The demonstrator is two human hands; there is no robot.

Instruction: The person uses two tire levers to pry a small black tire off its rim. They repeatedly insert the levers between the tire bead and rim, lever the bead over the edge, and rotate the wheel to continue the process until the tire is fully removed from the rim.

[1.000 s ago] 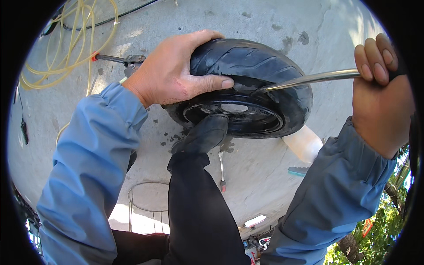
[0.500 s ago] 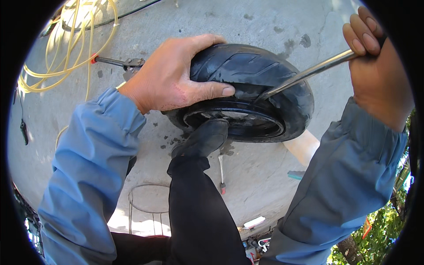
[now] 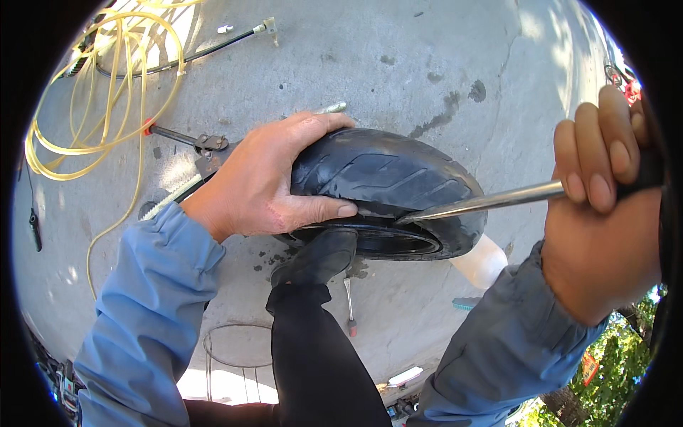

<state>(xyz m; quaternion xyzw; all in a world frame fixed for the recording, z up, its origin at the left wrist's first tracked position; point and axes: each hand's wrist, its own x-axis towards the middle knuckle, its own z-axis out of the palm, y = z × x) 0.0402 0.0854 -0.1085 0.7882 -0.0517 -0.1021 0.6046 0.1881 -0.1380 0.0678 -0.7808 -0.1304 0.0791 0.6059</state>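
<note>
A black motorcycle tire [image 3: 398,167] with angled tread grooves stands tilted on the concrete, around a black wheel rim [image 3: 405,246]. My left hand [image 3: 274,171] is clamped over its left side, thumb along the sidewall and fingers hidden behind the tread. From the right, my right hand [image 3: 605,160] is closed around the dark handle of a tire lever [image 3: 491,201]. The lever's flat metal tip lies between tire bead and rim, close to my left thumb. My dark shoe [image 3: 320,257] presses against the rim's lower left.
Coiled yellow hose [image 3: 112,92] lies at the far left, by a black hose [image 3: 213,53]. A metal tool with a red end [image 3: 174,135] is left of the tire. Nearer are a red-handled tool [image 3: 350,306], a whitish bottle [image 3: 484,265], a teal brush [image 3: 466,304] and a wire stand [image 3: 238,327].
My right hand has come down, so the lever lies flatter. The wheel sits lower in view and shows less of its rim opening. My left hand keeps its grip on the tire.
</note>
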